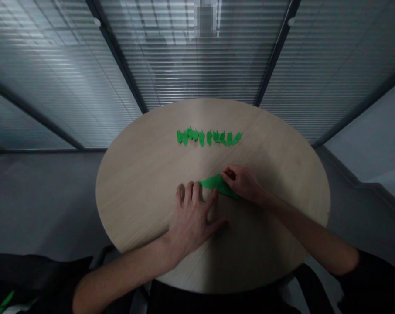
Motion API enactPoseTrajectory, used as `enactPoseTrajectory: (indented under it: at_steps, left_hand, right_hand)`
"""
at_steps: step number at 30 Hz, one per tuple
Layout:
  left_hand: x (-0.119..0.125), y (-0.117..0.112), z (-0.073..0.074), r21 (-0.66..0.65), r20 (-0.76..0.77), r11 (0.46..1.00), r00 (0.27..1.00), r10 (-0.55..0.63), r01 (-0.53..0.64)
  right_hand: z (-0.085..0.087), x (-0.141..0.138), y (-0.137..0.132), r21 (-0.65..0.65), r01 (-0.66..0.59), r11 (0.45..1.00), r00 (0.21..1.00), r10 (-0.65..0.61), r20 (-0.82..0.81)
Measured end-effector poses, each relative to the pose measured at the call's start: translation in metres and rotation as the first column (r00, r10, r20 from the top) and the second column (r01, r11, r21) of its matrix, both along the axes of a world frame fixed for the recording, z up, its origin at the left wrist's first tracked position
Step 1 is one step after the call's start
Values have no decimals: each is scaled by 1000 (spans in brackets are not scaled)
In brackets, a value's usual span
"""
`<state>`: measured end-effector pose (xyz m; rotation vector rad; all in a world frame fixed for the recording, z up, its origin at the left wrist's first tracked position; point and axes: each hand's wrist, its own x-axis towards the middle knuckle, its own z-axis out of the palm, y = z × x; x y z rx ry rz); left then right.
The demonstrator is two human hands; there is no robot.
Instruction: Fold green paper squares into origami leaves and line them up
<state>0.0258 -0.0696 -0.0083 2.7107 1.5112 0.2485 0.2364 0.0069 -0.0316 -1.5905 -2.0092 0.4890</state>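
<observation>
A folded sheet of green paper (pixel 217 183), roughly triangular, lies on the round wooden table (pixel 135 183) in front of me. My left hand (pixel 192 218) rests with fingers spread, its index fingertip touching the paper's lower edge and its other fingertips by the left corner. At the paper's upper right, my right hand (pixel 241 181) is closed, thumb and index finger pinching the edge. Part of the paper's right side is hidden under that hand. Farther back lies a row of several small green folded paper pieces (pixel 209 138), shaped like leaves.
Glass partitions with blinds (pixel 200 69) stand right behind the table's far edge. A dark chair (pixel 109 257) is at the near left. Green plant leaves (pixel 3 301) show in the bottom left corner.
</observation>
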Motion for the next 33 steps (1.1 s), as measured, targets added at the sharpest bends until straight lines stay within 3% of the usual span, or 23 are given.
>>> enactPoseTrajectory:
  at_steps: [13,21,28,33]
  left_hand:
    - [-2,0,-7,47,-52,999,999,2,0]
    - [4,3,0,20,-86,1000,996,26,-24]
    - [14,12,-8,-4,34,983,982,-184,184]
    - [20,10,-8,-77,62,977,979,-196,201]
  right_hand:
    - [-1,1,1,19,-7,1000,1000,7,10]
    - [-1,0,1,16,8,1000,1000,-8,4]
    - [-1,0,1,-2,2,1000,1000,-2,0]
    - [0,0,1,-11,0,1000,1000,0,3]
